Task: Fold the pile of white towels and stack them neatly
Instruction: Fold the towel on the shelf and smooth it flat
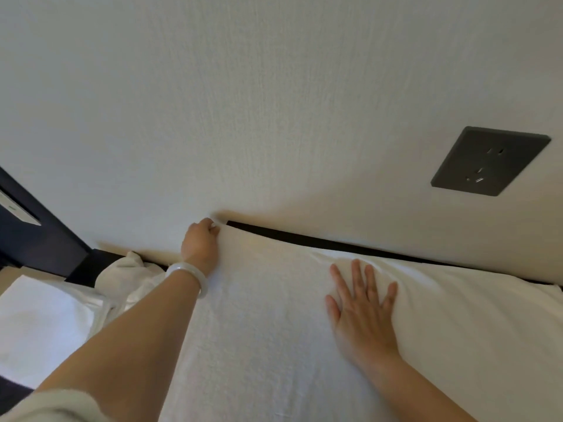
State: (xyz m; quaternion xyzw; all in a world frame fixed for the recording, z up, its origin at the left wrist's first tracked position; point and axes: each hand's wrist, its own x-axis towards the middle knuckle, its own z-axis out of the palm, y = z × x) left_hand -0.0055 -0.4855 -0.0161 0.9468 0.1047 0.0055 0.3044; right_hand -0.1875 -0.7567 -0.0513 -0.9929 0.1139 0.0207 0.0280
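Centre frame: our left hand [201,245] pinches the white towel [274,330] corner; our right hand [362,312] presses flat, fingers spread.

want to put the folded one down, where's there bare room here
Little bare surface shows: only a thin dark strip between the spread towel and the wall. Left is crowded by a crumpled towel and the folded stack, whose flat top looks the likeliest spot.

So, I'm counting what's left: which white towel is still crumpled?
The bunched towel against the wall, just left of the left hand. The spread towel under the right hand lies flat; the far-left towel is neatly folded.
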